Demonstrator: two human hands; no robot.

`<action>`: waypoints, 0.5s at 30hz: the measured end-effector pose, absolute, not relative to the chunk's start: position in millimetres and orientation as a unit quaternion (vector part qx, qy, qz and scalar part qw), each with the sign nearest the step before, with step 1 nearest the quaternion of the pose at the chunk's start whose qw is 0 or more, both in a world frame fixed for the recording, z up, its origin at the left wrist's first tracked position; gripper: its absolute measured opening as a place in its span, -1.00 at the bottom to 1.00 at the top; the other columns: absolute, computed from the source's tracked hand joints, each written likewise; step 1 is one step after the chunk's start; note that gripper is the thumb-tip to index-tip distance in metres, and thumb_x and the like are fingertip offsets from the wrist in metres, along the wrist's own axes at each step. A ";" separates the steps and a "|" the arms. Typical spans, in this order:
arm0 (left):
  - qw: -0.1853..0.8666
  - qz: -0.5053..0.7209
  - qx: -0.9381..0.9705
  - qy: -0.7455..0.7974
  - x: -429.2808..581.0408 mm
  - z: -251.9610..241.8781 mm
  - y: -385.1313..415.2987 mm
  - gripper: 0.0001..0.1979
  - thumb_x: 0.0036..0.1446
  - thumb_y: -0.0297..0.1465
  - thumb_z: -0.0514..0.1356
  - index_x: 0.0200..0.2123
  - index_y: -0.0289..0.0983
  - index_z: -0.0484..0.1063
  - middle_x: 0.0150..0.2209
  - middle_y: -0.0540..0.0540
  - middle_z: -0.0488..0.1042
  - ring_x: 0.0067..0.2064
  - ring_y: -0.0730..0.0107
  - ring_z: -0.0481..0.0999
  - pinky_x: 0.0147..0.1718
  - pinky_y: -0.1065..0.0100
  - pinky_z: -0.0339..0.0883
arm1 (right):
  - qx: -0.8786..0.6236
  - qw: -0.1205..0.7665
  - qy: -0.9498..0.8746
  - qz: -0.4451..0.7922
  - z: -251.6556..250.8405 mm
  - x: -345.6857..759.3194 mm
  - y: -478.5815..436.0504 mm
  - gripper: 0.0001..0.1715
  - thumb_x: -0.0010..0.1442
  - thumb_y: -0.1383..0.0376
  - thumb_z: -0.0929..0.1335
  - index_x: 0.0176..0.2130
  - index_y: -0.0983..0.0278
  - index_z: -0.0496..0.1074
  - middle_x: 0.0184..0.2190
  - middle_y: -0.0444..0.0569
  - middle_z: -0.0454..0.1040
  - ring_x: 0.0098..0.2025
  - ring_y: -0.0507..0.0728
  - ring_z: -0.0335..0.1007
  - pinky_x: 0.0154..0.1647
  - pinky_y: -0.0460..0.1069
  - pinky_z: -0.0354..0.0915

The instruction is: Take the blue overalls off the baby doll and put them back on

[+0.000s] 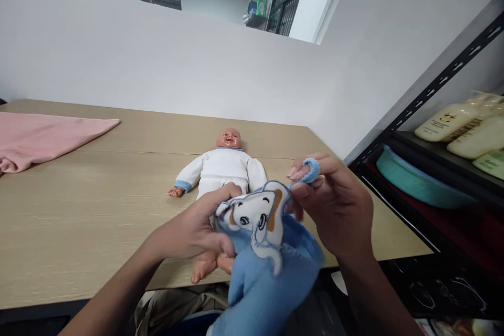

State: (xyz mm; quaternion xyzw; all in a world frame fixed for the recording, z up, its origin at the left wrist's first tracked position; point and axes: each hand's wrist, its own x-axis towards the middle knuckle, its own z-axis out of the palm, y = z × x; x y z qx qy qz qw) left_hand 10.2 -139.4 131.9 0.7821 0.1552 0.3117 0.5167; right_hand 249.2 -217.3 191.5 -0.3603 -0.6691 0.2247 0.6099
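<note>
Both hands hold a small blue baby garment [262, 268] with a white cartoon-animal patch on its front. My left hand [192, 231] pinches its left edge. My right hand [334, 205] grips the right edge, with a blue loop of the garment around the fingertips. Behind it a baby doll [220, 168] in a white top with blue cuffs lies face up on the wooden table [79, 220], head away from me, bare feet near the front edge.
A pink cloth [39, 139] lies on the table at far left. On the right, a black metal shelf [433, 115] holds cream lotion bottles [464, 128] and a teal basin [417, 181]. A white partition wall rises behind the table.
</note>
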 end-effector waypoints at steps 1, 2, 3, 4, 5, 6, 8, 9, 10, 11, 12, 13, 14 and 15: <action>0.494 0.318 0.795 0.155 6.7 134.7 -138.8 -0.62 0.29 0.00 0.39 -0.13 -0.17 0.50 -0.21 -0.03 0.52 -0.17 0.23 0.51 -0.17 0.31 0.45 | -0.377 0.603 -0.668 0.220 188.0 252.0 -219.8 -0.91 0.42 0.33 0.49 -0.12 0.18 0.51 -0.18 -0.13 0.53 -0.49 -0.06 0.44 -0.57 -0.13 0.37; 0.469 0.317 0.809 0.156 3.8 138.0 -138.3 -0.69 0.39 -0.06 0.31 -0.18 -0.18 0.49 -0.25 -0.02 0.51 -0.21 0.29 0.48 -0.20 0.34 0.41 | -0.391 0.597 -0.667 0.214 184.4 255.2 -222.1 -0.86 0.40 0.32 0.51 -0.14 0.18 0.47 -0.21 -0.15 0.52 -0.51 -0.06 0.42 -0.58 -0.13 0.35; 0.446 0.316 0.823 0.155 1.4 141.4 -138.0 -0.73 0.45 -0.12 0.26 -0.20 -0.19 0.49 -0.28 0.00 0.50 -0.24 0.32 0.46 -0.20 0.36 0.38 | -0.398 0.595 -0.667 0.207 180.9 258.5 -223.9 -0.77 0.36 0.32 0.54 -0.17 0.17 0.42 -0.27 -0.17 0.51 -0.50 -0.05 0.42 -0.55 -0.12 0.36; 0.425 0.319 0.834 0.150 -0.4 144.9 -137.8 -0.76 0.48 -0.18 0.24 -0.21 -0.19 0.49 -0.29 0.00 0.50 -0.24 0.34 0.46 -0.20 0.37 0.36 | -0.396 0.600 -0.665 0.202 177.9 261.9 -225.3 -0.67 0.33 0.32 0.57 -0.18 0.15 0.36 -0.33 -0.21 0.49 -0.49 -0.02 0.42 -0.52 -0.11 0.37; 0.407 0.327 0.841 0.139 -1.7 148.2 -137.6 -0.80 0.50 -0.23 0.23 -0.20 -0.20 0.50 -0.26 -0.01 0.50 -0.22 0.34 0.47 -0.17 0.37 0.36 | -0.386 0.610 -0.661 0.205 175.7 265.1 -226.1 -0.59 0.30 0.30 0.58 -0.17 0.12 0.29 -0.41 -0.27 0.44 -0.49 0.00 0.41 -0.47 -0.09 0.39; 0.393 0.342 0.845 0.122 -2.5 151.2 -137.6 -0.83 0.51 -0.27 0.22 -0.17 -0.20 0.50 -0.22 -0.03 0.50 -0.19 0.34 0.49 -0.14 0.37 0.37 | -0.375 0.620 -0.655 0.213 174.9 268.0 -226.7 -0.54 0.30 0.28 0.59 -0.14 0.09 0.24 -0.47 -0.32 0.39 -0.49 0.02 0.39 -0.43 -0.07 0.41; 0.374 0.368 0.847 0.089 -2.5 156.3 -137.9 -0.88 0.52 -0.33 0.20 -0.12 -0.21 0.49 -0.12 -0.09 0.53 -0.09 0.31 0.53 -0.06 0.36 0.38 | -0.364 0.621 -0.660 0.216 177.6 272.0 -227.1 -0.53 0.34 0.17 0.57 -0.02 0.06 0.24 -0.47 -0.32 0.37 -0.43 0.06 0.43 -0.31 -0.02 0.46; 0.363 0.373 0.850 0.084 -1.7 158.5 -138.3 -0.89 0.53 -0.35 0.19 -0.10 -0.21 0.49 -0.07 -0.10 0.54 -0.05 0.31 0.54 -0.04 0.36 0.38 | -0.370 0.600 -0.681 0.200 180.9 272.5 -227.2 -0.51 0.33 0.09 0.56 0.04 0.07 0.28 -0.38 -0.25 0.45 -0.31 0.10 0.51 -0.20 0.02 0.49; 0.351 0.369 0.856 0.090 -0.5 160.6 -138.9 -0.90 0.54 -0.37 0.17 -0.08 -0.21 0.48 -0.06 -0.10 0.56 -0.05 0.32 0.55 -0.03 0.37 0.38 | -0.382 0.565 -0.711 0.174 185.2 272.1 -227.0 -0.43 0.28 -0.01 0.58 0.08 0.08 0.34 -0.23 -0.13 0.53 -0.14 0.17 0.56 -0.07 0.08 0.51; 0.337 0.358 0.865 0.101 1.1 162.7 -139.7 -0.89 0.54 -0.38 0.15 -0.07 -0.21 0.48 -0.07 -0.08 0.58 -0.08 0.34 0.56 -0.06 0.39 0.38 | -0.398 0.517 -0.744 0.146 189.7 270.6 -226.4 -0.32 0.20 -0.09 0.61 0.12 0.10 0.40 -0.05 -0.01 0.56 0.04 0.24 0.56 0.07 0.13 0.49; 0.323 0.344 0.874 0.115 2.9 165.0 -140.6 -0.89 0.54 -0.39 0.15 -0.06 -0.20 0.49 -0.10 -0.06 0.59 -0.11 0.36 0.56 -0.09 0.41 0.37 | -0.413 0.461 -0.775 0.127 193.9 268.3 -225.3 -0.19 0.12 -0.13 0.64 0.18 0.11 0.43 0.12 0.06 0.54 0.18 0.31 0.51 0.17 0.16 0.46; 0.309 0.329 0.883 0.130 4.6 167.3 -141.6 -0.88 0.54 -0.39 0.15 -0.05 -0.20 0.49 -0.12 -0.04 0.60 -0.14 0.38 0.55 -0.12 0.42 0.36 | -0.428 0.400 -0.800 0.129 197.0 265.6 -223.4 -0.09 0.08 -0.12 0.66 0.25 0.11 0.41 0.22 0.08 0.51 0.25 0.34 0.47 0.23 0.17 0.43; 0.294 0.315 0.891 0.143 6.1 169.9 -142.5 -0.88 0.53 -0.38 0.16 -0.05 -0.19 0.51 -0.13 -0.02 0.60 -0.15 0.38 0.55 -0.14 0.43 0.34 | -0.441 0.340 -0.817 0.150 198.8 262.8 -220.6 -0.06 0.09 -0.07 0.67 0.30 0.10 0.38 0.23 0.07 0.52 0.24 0.34 0.49 0.21 0.15 0.43; 0.282 0.303 0.897 0.153 7.0 172.4 -143.1 -0.89 0.52 -0.37 0.17 -0.05 -0.19 0.52 -0.15 -0.01 0.60 -0.15 0.37 0.54 -0.15 0.42 0.33 | -0.450 0.285 -0.825 0.186 199.1 260.3 -217.1 -0.12 0.14 0.00 0.65 0.30 0.11 0.39 0.17 0.04 0.57 0.16 0.30 0.55 0.13 0.12 0.45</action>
